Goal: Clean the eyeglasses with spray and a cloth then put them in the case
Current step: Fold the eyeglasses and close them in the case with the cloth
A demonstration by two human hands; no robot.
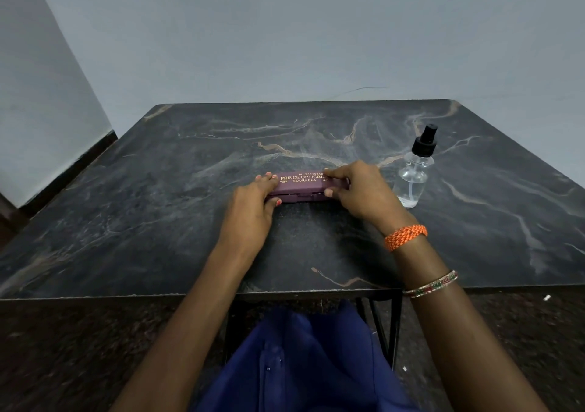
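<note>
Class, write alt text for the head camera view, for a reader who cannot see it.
Two bare hands, left hand and right hand, grip the ends of a closed maroon eyeglasses case on a dark marble-patterned table. A clear spray bottle with black nozzle stands to its right.

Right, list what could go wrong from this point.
1. Both hands, left and right, grip the ends of the purple case. It looks shut or nearly so; whether the eyeglasses and cloth are inside cannot be seen.
2. The spray bottle stands close beside the right hand. A sideways move of that hand or wrist could tip it onto the table.
3. If the case springs open, it might slide on the smooth top.
</note>
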